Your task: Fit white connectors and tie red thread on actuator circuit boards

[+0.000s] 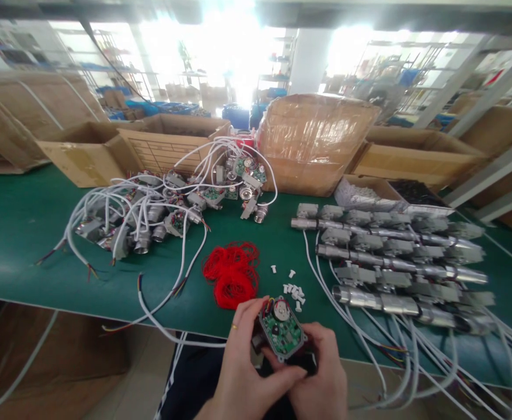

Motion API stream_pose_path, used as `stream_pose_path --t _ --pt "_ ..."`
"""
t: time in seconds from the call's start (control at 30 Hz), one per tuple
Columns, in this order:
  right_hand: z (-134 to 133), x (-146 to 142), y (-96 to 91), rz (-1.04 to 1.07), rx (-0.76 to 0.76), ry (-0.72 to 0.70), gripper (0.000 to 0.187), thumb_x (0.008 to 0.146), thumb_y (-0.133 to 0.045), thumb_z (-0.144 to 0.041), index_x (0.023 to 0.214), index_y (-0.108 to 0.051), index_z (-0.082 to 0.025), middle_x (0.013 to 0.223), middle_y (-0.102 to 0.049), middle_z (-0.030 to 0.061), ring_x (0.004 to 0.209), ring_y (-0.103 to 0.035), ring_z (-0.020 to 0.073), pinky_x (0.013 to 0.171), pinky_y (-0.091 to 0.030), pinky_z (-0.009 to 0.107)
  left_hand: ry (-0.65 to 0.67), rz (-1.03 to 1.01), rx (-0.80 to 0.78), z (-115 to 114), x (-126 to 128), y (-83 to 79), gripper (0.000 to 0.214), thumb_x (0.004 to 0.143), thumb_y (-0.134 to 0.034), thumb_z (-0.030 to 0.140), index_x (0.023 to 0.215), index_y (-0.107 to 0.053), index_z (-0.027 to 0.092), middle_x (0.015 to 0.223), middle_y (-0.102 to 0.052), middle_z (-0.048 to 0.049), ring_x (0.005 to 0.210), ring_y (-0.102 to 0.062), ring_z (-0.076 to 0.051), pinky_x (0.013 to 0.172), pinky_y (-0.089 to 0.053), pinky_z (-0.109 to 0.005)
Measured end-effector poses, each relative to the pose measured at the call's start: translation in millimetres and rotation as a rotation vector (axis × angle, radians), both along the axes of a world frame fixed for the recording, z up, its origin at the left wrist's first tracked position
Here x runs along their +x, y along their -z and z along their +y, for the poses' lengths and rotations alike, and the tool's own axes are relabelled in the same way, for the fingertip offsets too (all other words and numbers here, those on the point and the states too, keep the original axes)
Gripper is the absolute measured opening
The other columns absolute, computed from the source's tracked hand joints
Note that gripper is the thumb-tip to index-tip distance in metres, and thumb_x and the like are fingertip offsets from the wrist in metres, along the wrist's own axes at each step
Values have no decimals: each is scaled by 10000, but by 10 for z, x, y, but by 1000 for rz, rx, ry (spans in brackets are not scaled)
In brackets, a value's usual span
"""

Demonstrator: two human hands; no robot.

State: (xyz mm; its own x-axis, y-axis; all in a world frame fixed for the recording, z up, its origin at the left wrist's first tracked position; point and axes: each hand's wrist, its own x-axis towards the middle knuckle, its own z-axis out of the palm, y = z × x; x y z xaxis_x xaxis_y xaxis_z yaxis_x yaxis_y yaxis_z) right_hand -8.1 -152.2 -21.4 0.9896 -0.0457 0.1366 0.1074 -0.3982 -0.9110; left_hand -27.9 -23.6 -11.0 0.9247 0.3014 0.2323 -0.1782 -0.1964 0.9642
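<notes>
Both hands hold one small actuator housing with its circuit board (287,335) facing up, just off the table's front edge. The green board carries a round silver part, and red and yellow wires show at its upper left corner. My left hand (247,367) grips the left side, thumb stretched along the lower edge. My right hand (323,370) is wrapped round the right side. The underside of the housing is hidden by the fingers. White plastic pieces (294,290) lie scattered just beyond, next to a tangled bundle of red cord (233,277).
A heap of metal valve units with white cables (150,216) lies at left on the green table (14,233). Rows of grey-capped metal units (391,262) lie at right, cables hanging over the front edge. Cardboard boxes (317,146) line the back.
</notes>
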Motion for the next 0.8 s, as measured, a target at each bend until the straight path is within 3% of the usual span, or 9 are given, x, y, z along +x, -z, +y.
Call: stream_pose_path --t 0.13,0.27,0.4,0.57,0.67,0.8 --pt "-83 26 -14 45 64 -164 381 709 -733 -221 1073 -620 -237 962 -691 47 844 -702 231 698 -601 279 153 -6 -60 89 56 -113 703 648 -767 26 1266 -594 311 1196 -616 -31 1088 -651 -257 959 -548 -370" --pt "-200 113 -86 142 159 -329 701 662 -693 -158 1347 -573 -241 1257 -660 78 1133 -667 263 965 -570 345 366 21 -40 239 91 -262 658 663 -786 29 1235 -618 307 1178 -659 -17 1094 -645 -235 962 -518 -321" --pt "-233 145 -130 201 185 -399 673 647 -738 -152 1304 -648 -265 1345 -643 75 1280 -593 300 1121 -461 427 466 65 -16 335 94 -334 712 687 -789 29 1296 -583 332 1265 -625 -18 1190 -600 -242 1049 -471 -341" --pt "-187 185 -189 111 267 -399 471 714 -742 -172 1175 -694 -262 1140 -691 54 1037 -676 240 860 -569 294 529 136 84 394 117 -430 819 680 -786 -11 1371 -552 360 1311 -558 -39 1247 -540 -264 1096 -438 -375" --pt "-179 218 -191 95 263 -446 475 694 -732 -137 1151 -686 -257 1081 -690 40 995 -669 223 804 -563 262 527 148 105 390 150 -496 690 688 -751 -38 1257 -599 321 1243 -562 -36 1182 -563 -247 1037 -474 -347" --pt "-155 200 -91 123 277 -383 521 658 -706 -138 1164 -640 -244 1078 -693 41 977 -672 219 749 -556 248 449 68 212 352 176 -528 575 698 -736 -59 1143 -602 280 1181 -585 -28 1127 -569 -236 1005 -479 -339"
